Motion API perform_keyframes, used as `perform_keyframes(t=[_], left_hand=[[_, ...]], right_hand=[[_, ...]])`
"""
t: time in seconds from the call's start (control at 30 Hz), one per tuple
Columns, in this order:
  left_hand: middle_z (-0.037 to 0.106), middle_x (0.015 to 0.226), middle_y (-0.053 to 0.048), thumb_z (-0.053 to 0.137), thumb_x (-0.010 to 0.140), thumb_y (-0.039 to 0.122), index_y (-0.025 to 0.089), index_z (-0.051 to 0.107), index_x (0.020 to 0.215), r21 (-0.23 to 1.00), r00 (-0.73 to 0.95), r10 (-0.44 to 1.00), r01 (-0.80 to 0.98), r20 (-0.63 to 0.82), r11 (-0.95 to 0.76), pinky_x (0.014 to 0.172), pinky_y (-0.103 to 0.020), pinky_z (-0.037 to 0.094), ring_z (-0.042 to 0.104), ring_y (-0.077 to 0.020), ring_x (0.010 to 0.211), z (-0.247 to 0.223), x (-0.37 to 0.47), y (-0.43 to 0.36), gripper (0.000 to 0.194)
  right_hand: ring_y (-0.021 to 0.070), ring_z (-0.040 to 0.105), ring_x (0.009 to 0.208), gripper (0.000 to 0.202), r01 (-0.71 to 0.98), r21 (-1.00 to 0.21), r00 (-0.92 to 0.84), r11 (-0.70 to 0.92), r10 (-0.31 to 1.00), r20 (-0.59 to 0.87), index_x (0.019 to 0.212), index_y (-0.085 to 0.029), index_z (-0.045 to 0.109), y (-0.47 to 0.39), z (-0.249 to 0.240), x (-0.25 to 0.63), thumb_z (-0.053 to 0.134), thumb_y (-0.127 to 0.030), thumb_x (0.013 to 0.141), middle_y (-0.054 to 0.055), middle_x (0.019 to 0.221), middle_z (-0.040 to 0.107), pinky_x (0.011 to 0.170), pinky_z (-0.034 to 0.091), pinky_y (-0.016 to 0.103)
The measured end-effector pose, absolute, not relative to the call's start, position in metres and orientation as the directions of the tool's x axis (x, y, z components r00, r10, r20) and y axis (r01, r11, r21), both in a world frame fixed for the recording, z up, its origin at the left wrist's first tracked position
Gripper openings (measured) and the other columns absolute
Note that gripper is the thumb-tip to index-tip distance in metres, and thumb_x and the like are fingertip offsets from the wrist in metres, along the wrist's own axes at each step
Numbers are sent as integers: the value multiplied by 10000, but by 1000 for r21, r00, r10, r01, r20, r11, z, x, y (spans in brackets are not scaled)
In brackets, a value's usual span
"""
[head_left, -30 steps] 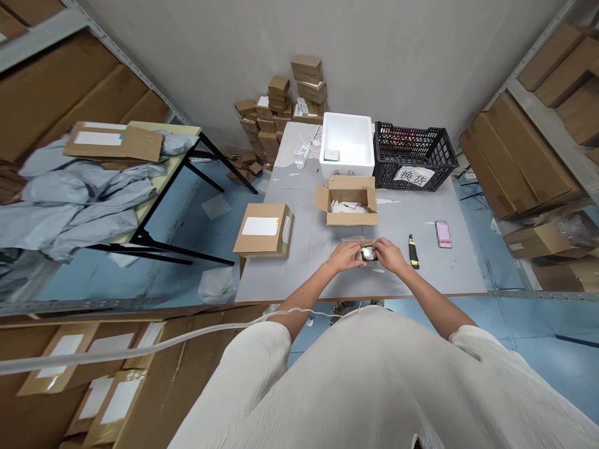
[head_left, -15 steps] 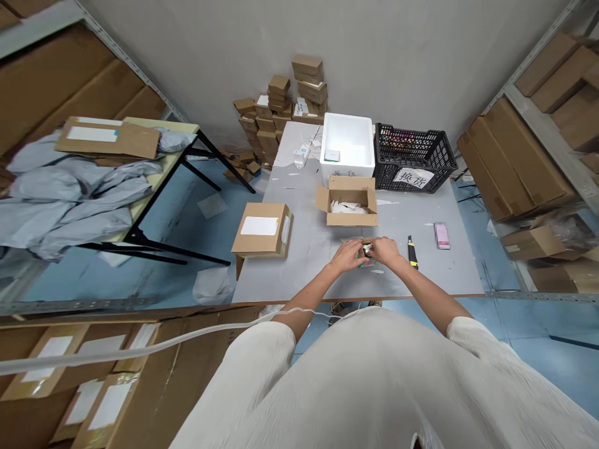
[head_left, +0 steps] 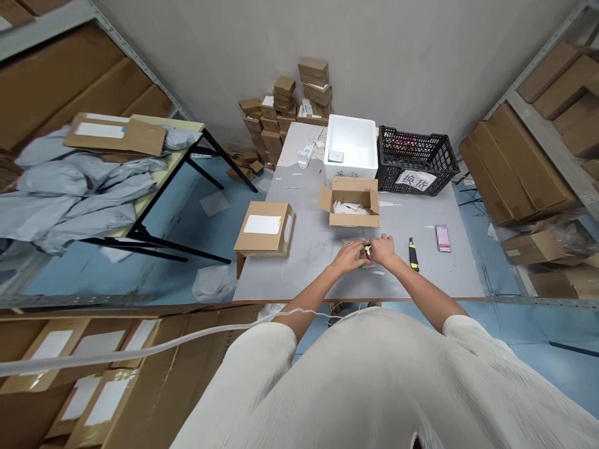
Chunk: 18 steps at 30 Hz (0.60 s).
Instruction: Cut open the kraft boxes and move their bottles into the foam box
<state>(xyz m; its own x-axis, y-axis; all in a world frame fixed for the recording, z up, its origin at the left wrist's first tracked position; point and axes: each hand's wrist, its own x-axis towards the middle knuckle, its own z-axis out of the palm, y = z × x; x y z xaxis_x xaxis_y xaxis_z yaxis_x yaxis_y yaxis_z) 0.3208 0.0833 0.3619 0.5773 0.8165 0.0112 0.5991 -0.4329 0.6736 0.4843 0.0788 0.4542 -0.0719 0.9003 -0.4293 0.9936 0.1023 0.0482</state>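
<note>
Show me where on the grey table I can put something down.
Bare tabletop shows between closed box and open box, and in front of the pink item. Crowded: the back, with white bin and black crate.

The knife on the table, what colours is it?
The knife is black and yellow, in the head view.

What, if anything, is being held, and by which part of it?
A small, partly green item: the left hand grips its left side, the right hand its right. The hands hide its exact shape.
</note>
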Motion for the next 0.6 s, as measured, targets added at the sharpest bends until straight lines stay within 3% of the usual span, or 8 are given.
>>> perform_keyframes(t=[0.17, 0.33, 0.47, 0.6], left_hand=[[787, 1205, -89, 899, 799, 380, 248, 668, 1145, 712, 546, 838, 592, -10, -378, 1065, -476, 526, 731, -365, 1204, 363, 320, 80, 437], [757, 1356, -113, 848, 828, 369, 251, 579, 1439, 723, 524, 852, 590, -4, -359, 1064, -476, 531, 737, -378, 1225, 367, 320, 77, 678], [743, 1420, -121, 869, 814, 374, 252, 464, 1595, 716, 518, 855, 605, -19, -350, 1088, -488, 524, 724, -397, 1278, 371, 321, 79, 888], [712, 1498, -125, 885, 799, 361, 261, 393, 1668, 728, 522, 852, 595, -30, -340, 1129, -496, 505, 672, -406, 1378, 375, 323, 83, 1004]], right_hand=[[365, 620, 1278, 396, 992, -6, -122, 129, 921, -369, 1297, -148, 684, 67, 459, 488, 713, -294, 930, 201, 1182, 812, 984, 387, 417], [315, 680, 1045, 371, 991, -82, -123, 104, 950, -287, 1231, -189, 634, 59, 471, 498, 719, -280, 882, 159, 1183, 773, 838, 412, 356], [243, 637, 809, 296, 961, -259, -143, 96, 976, -166, 1162, -228, 598, 61, 492, 515, 656, -316, 886, 90, 1107, 726, 686, 372, 314], [226, 600, 806, 276, 869, -448, -188, 210, 978, 93, 1100, -249, 578, 74, 519, 534, 649, -313, 841, 45, 1004, 677, 707, 411, 311]])
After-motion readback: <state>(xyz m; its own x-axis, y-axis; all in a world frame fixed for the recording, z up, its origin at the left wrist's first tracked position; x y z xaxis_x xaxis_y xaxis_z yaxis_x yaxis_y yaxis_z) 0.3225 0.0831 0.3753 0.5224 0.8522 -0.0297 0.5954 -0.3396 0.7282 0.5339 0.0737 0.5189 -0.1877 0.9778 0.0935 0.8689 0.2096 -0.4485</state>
